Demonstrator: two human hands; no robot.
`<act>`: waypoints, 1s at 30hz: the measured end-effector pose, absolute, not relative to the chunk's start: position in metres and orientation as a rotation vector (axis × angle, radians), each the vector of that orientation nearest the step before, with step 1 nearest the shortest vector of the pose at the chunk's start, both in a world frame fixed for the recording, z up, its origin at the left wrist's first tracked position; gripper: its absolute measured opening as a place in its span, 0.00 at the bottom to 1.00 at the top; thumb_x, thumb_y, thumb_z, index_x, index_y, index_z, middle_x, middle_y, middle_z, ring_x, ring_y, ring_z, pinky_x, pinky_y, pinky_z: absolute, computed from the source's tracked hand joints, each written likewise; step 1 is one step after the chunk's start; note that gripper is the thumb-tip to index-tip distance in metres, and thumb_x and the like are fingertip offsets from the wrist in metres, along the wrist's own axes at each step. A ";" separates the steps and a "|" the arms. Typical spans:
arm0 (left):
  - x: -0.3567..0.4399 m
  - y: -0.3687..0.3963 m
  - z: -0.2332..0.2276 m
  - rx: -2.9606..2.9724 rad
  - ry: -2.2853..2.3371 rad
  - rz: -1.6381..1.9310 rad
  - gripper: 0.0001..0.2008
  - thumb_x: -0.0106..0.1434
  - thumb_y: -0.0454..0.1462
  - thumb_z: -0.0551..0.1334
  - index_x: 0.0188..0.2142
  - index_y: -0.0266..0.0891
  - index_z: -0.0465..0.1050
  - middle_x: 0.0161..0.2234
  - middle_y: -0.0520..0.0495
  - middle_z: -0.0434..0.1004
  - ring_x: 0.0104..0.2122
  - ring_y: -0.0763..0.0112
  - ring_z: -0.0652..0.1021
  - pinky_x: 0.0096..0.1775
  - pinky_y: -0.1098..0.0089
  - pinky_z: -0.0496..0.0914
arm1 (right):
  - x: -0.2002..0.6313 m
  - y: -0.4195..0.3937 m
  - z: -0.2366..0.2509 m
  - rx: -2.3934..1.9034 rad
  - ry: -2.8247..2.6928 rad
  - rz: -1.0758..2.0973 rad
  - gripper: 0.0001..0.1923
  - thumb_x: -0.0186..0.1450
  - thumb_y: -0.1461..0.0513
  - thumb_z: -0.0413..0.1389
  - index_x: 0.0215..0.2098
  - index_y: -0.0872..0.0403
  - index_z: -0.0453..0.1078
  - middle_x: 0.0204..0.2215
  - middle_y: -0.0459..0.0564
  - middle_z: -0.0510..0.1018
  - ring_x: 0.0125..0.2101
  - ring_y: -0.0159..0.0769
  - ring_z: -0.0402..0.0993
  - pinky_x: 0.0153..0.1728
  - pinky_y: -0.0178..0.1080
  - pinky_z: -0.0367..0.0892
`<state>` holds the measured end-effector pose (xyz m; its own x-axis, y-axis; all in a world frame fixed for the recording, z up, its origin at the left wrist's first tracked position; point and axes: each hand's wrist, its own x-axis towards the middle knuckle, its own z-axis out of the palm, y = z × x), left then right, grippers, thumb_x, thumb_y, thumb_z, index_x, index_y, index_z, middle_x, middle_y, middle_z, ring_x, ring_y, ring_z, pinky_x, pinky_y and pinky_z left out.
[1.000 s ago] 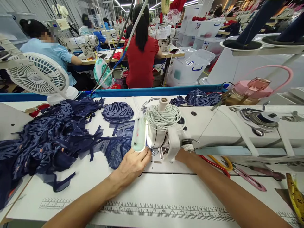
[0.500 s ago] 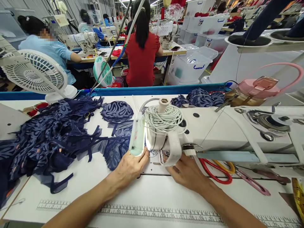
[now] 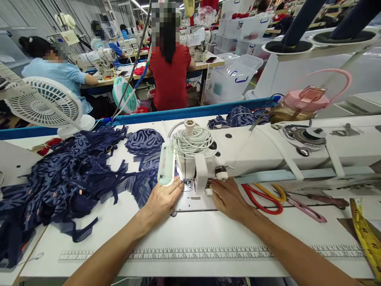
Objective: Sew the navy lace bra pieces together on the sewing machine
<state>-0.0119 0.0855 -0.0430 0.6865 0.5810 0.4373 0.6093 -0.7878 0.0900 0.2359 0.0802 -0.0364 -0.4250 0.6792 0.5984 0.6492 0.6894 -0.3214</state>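
My left hand [image 3: 163, 198] lies beside the presser foot [image 3: 188, 185] of a white sewing machine [image 3: 253, 145], its fingers stretched out flat towards the needle area. A clear guard plate [image 3: 166, 163] hangs just above those fingers. Navy lace fabric [image 3: 141, 186] spreads behind and to the left of this hand, and part of it goes out of sight behind the guard. On the other side of the needle area, my right hand [image 3: 230, 200] rests low by the machine head. The machine hides its fingertips, so any hold there is not visible.
Red-handled scissors [image 3: 264, 204] lie right of my right hand, near a yellow tape measure [image 3: 364, 234]. A heap of navy lace pieces [image 3: 68, 171] covers the left side. A moulded lace cup [image 3: 144, 142], a white fan [image 3: 44, 101] and a pink-lidded bottle [image 3: 300, 99] stand around.
The view has shifted, so the machine and scissors appear further left and higher. My left fingers now lie flatter beside the presser foot. My right hand stays by the machine head.
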 end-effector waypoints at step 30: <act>-0.041 0.008 0.052 -2.952 -2.113 -1.185 0.08 0.68 0.37 0.51 0.34 0.41 0.67 0.28 0.54 0.67 0.27 0.72 0.67 0.32 0.72 0.59 | 0.144 0.021 0.003 -0.984 -1.847 1.114 0.09 0.61 0.65 0.48 0.37 0.52 0.69 0.29 0.44 0.74 0.32 0.35 0.71 0.34 0.35 0.67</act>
